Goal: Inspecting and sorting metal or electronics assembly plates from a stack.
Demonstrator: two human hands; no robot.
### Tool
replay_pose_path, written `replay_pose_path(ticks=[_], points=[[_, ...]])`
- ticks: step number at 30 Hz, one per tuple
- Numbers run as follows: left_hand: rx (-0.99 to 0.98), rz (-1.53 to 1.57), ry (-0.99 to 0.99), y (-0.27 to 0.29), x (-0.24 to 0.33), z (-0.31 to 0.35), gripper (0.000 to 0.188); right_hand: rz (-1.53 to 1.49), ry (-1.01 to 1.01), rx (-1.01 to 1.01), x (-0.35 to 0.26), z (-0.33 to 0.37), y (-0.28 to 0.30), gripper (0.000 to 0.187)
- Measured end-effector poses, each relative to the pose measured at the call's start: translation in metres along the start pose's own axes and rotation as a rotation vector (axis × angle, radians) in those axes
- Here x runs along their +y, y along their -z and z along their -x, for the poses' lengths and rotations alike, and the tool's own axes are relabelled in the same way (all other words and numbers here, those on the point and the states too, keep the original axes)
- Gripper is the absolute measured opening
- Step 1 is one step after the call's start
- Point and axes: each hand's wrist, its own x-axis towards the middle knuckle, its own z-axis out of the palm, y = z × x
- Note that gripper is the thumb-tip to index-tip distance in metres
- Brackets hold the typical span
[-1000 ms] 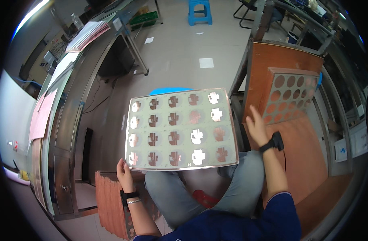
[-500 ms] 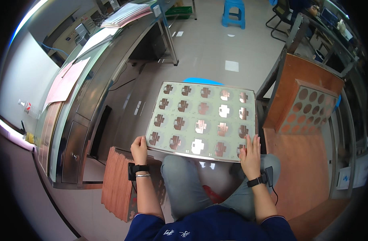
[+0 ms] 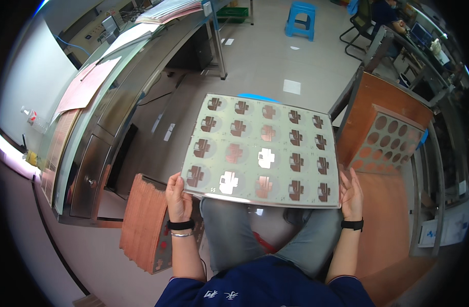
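Plainly, the panel sits in front of me, its near edge over my thighs and its far edge in front of a blue seat, perhaps a stool under it. My left hand is closed round the near left corner, thumb and fingers pinching it, I judge so that side stays put and the patterned face stays turned up to me. My right hand is mostly open, fingers loosely spread just along the right edge; I'd say it steadies that side without covering the pattern, though I can't tell how firmly it touches.

To the near left stands the stack, beside my left forearm, likely kept there for short reach. On the right, the dotted panel leans back against a brown board, which seems to prop it.

Compared with half a second ago, my right hand no longer lies over the near right corner but is out beside the edge, and the bright glints fall on different patterns.
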Motion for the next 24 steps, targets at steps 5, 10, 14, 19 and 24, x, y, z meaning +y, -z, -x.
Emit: replay_pose_path(ticks=[5,10,14,19,24], points=[[-0.093,0.041,-0.017,-0.003,0.015,0.008,0.020,-0.217,-0.044,-0.072,-0.003,0.019,0.021,0.049],[-0.154,0.033,-0.083,-0.022,0.023,0.011,0.033,-0.097,0.075,-0.097,0.000,0.039,0.009,0.041],[-0.225,0.224,-0.010,-0.058,-0.006,0.029,0.040,-0.295,0.082,-0.063,0.013,0.040,-0.006,0.041],[-0.320,0.191,0.200,-0.121,-0.043,0.098,0.052,-0.334,0.097,-0.120,0.038,0.059,-0.057,0.042],[-0.321,0.137,0.199,-0.111,-0.034,0.084,0.046,-0.369,0.066,-0.235,0.032,0.060,-0.029,0.039]])
